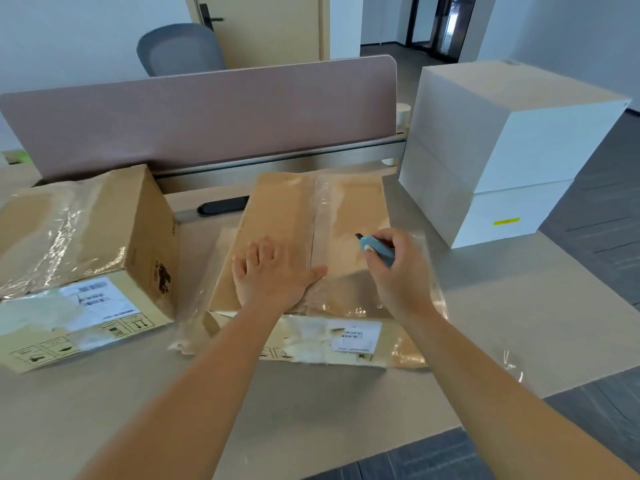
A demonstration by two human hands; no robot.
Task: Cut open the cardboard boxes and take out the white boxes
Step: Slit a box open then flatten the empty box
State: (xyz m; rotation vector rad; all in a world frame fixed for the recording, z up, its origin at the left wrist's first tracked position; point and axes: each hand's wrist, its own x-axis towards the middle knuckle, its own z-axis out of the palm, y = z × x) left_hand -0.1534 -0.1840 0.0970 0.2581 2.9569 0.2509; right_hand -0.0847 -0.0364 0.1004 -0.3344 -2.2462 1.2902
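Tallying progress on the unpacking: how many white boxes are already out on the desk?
2: both plain white boxes stand stacked at the desk's far right, upper white box resting on lower white box. More may be hidden inside the cardboard boxes.

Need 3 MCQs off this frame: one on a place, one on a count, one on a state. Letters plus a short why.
1. Where is the stack of white boxes?
A. at the desk's right end
B. on the grey chair
C. on the floor

2. How many cardboard boxes are on the desk?
A. one
B. two
C. four

3. What is the left hand doing?
A. gripping the cutter
B. hanging off the desk
C. pressing flat on the middle cardboard box

Answers:
1 A: the stack stands on the desk, right of the middle cardboard box.
2 B: that box plus the left cardboard box.
3 C: its fingers lie spread on the lid; the right hand holds the blue cutter.
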